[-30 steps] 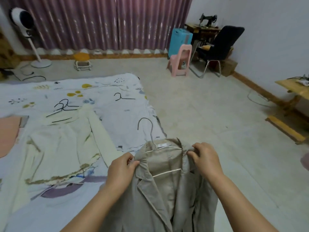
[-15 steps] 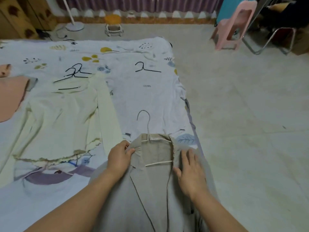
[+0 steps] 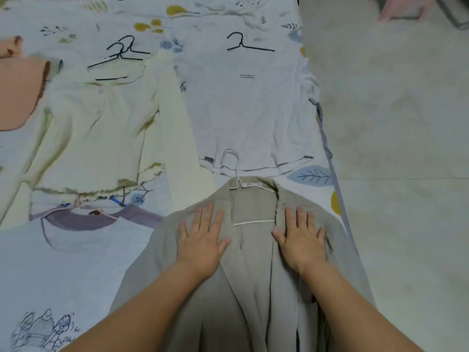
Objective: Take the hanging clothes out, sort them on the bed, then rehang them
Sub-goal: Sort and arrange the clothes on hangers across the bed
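the beige jacket [image 3: 256, 262] was laid flat at the near right part of the bed [image 3: 274, 11], its collar pointed away from the viewer and its right shoulder close to the bed's edge. a white hanger [image 3: 250, 191] was seen inside the jacket, the hook projecting past the collar and the lower bar crossing the open front. the left hand [image 3: 201, 240] was pressed on the jacket's left lapel, fingers straight and spread, nothing held. the right hand [image 3: 300, 240] was pressed on the jacket's right lapel in the same way, fingers flat and slightly apart.

just beyond the jacket's collar a white t-shirt [image 3: 246, 105] was spread out, the hanger hook overlapping its hem. a black hanger [image 3: 247, 44] was placed at the far end of that t-shirt. to the left of the jacket a pale yellow cardigan [image 3: 101, 128] was laid out, with more black hangers [image 3: 119, 53] beyond it, possibly two or three, the tangle being hard to separate. nearer, left of the jacket, a light top with a purple collar [image 3: 63, 262] was spread, touched by the jacket's left shoulder. far left of the jacket a peach garment [image 3: 17, 95] was partly seen. right of the jacket, past the bed's edge, the floor [image 3: 401, 148] was visible.
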`<state>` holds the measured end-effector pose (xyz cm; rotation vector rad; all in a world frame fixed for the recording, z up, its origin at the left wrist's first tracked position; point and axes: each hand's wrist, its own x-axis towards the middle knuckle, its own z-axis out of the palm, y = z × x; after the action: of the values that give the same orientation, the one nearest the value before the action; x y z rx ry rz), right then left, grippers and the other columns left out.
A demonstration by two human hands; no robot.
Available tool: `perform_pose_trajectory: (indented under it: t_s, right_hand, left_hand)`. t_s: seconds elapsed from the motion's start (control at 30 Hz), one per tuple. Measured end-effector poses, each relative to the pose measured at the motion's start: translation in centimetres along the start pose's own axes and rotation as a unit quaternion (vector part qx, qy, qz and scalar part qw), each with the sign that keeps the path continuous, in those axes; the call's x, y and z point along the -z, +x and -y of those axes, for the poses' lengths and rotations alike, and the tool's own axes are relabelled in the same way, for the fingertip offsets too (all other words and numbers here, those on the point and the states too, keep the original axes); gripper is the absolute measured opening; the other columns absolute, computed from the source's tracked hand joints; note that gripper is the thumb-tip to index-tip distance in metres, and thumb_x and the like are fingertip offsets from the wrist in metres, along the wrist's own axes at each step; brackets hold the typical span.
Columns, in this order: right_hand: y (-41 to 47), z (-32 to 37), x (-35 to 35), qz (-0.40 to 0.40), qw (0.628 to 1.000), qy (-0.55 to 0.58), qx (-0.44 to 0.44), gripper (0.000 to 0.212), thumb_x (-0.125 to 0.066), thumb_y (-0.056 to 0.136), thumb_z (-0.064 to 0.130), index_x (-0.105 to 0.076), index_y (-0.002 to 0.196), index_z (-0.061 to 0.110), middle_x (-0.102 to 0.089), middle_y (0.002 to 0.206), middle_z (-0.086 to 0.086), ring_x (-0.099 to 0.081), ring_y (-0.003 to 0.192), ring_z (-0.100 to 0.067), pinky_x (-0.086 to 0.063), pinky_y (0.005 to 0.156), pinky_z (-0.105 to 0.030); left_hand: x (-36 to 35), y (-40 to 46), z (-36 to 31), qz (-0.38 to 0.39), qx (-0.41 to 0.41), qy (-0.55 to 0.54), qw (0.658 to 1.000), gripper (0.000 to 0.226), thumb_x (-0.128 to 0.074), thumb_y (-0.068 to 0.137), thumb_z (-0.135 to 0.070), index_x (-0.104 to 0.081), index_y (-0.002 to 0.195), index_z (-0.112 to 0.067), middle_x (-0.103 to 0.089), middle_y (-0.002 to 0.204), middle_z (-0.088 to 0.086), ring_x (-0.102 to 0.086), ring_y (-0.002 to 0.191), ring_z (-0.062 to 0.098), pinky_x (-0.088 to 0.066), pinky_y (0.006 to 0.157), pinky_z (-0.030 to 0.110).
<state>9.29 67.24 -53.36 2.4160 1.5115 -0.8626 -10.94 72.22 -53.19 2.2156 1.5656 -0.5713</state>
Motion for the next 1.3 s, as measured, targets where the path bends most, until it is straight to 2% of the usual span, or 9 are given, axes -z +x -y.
perform_pose_trajectory:
  t_s: [0.07, 0.13, 0.2, 0.27, 0.47, 0.7, 0.87, 1.07, 1.3]
  right_hand:
    - [-0.6, 0.4, 0.8, 0.006, 1.000, -0.011, -0.007, 0.060, -0.026, 0.099, 0.046, -0.009, 0.149, 0.018, -0.005, 0.158, -0.007, -0.001, 0.145, -0.028, -0.005, 0.115, -0.052]
    - [-1.7, 1.0, 1.9, 0.013, 1.000, -0.019, -0.014, 0.048, -0.031, 0.099, 0.041, -0.031, 0.139, 0.015, -0.028, 0.148, -0.010, -0.022, 0.139, -0.029, -0.017, 0.112, -0.051]
    - [-3.5, 1.8, 3.1, 0.025, 1.000, -0.008, -0.017, 0.037, -0.035, 0.098, 0.036, -0.046, 0.127, 0.015, -0.044, 0.136, -0.009, -0.039, 0.128, -0.029, -0.029, 0.105, -0.044]
    - [-5.9, 2.7, 4.6, 0.024, 0.999, 0.026, -0.009, 0.034, -0.036, 0.097, 0.033, -0.050, 0.123, 0.017, -0.051, 0.132, -0.009, -0.046, 0.122, -0.028, -0.036, 0.099, -0.037]
    - [-15.3, 6.4, 9.3, 0.008, 0.991, 0.127, 0.044, 0.041, -0.043, 0.096, 0.025, -0.042, 0.137, 0.020, -0.047, 0.139, -0.004, -0.043, 0.127, -0.022, -0.037, 0.101, -0.030]
    - [-25.2, 12.6, 14.2, -0.039, 0.986, 0.097, 0.130, 0.044, -0.042, 0.096, 0.035, -0.032, 0.139, 0.037, -0.041, 0.142, 0.004, -0.036, 0.133, -0.014, -0.031, 0.105, -0.023]
    - [-32.5, 18.3, 16.7, -0.106, 0.968, 0.079, 0.212, 0.043, -0.040, 0.097, 0.034, -0.032, 0.140, 0.034, -0.041, 0.141, 0.007, -0.036, 0.132, -0.012, -0.031, 0.103, -0.023]
    - [-41.7, 26.9, 15.6, -0.155, 0.942, 0.077, 0.287, 0.040, -0.039, 0.099, 0.031, -0.037, 0.138, 0.026, -0.044, 0.137, 0.006, -0.037, 0.128, -0.014, -0.031, 0.101, -0.024]
    - [-50.2, 36.5, 11.2, -0.164, 0.918, 0.057, 0.356, 0.040, -0.042, 0.098, 0.032, -0.042, 0.136, 0.023, -0.048, 0.135, 0.002, -0.039, 0.127, -0.018, -0.034, 0.101, -0.030]
  left_hand:
    - [1.3, -0.2, -0.3, 0.011, -0.001, -0.017, 1.000, 0.063, -0.026, 0.097, -0.046, 0.002, 0.149, -0.025, 0.008, 0.158, 0.000, 0.004, 0.145, 0.021, -0.002, 0.115, 0.050]
    - [3.0, -0.7, -0.4, 0.019, 0.003, -0.033, 0.999, 0.054, -0.036, 0.096, -0.038, -0.023, 0.145, -0.019, -0.016, 0.155, 0.005, -0.018, 0.142, 0.024, -0.016, 0.113, 0.045]
    - [4.9, -1.8, -0.3, 0.014, 0.011, -0.064, 0.998, 0.038, -0.039, 0.094, -0.033, -0.047, 0.127, -0.016, -0.046, 0.137, 0.010, -0.044, 0.124, 0.027, -0.035, 0.100, 0.036]
    - [7.2, -3.9, 0.0, 0.009, 0.015, -0.102, 0.995, 0.033, -0.039, 0.094, -0.031, -0.054, 0.119, -0.014, -0.058, 0.123, 0.009, -0.053, 0.113, 0.027, -0.042, 0.091, 0.033]
    - [13.5, -12.9, 2.1, -0.030, 0.011, -0.185, 0.982, 0.039, -0.040, 0.097, -0.034, -0.044, 0.134, -0.022, -0.050, 0.136, 0.001, -0.048, 0.123, 0.018, -0.038, 0.097, 0.027]
    - [18.3, -24.9, 7.4, -0.104, 0.027, -0.262, 0.959, 0.034, -0.041, 0.095, -0.040, -0.047, 0.128, -0.032, -0.053, 0.129, -0.013, -0.050, 0.117, 0.005, -0.039, 0.094, 0.021]
    - [21.7, -33.8, 13.6, -0.189, 0.060, -0.313, 0.929, 0.036, -0.040, 0.097, -0.039, -0.042, 0.132, -0.032, -0.052, 0.129, -0.014, -0.049, 0.115, 0.004, -0.039, 0.093, 0.019]
    - [22.0, -44.4, 21.5, -0.296, 0.092, -0.363, 0.878, 0.033, -0.046, 0.096, -0.032, -0.049, 0.128, -0.027, -0.057, 0.122, -0.010, -0.054, 0.108, 0.008, -0.043, 0.088, 0.023]
    - [18.9, -55.8, 30.5, -0.352, 0.170, -0.388, 0.834, 0.033, -0.052, 0.093, -0.026, -0.054, 0.126, -0.023, -0.060, 0.121, -0.007, -0.052, 0.100, 0.005, -0.043, 0.087, 0.022]
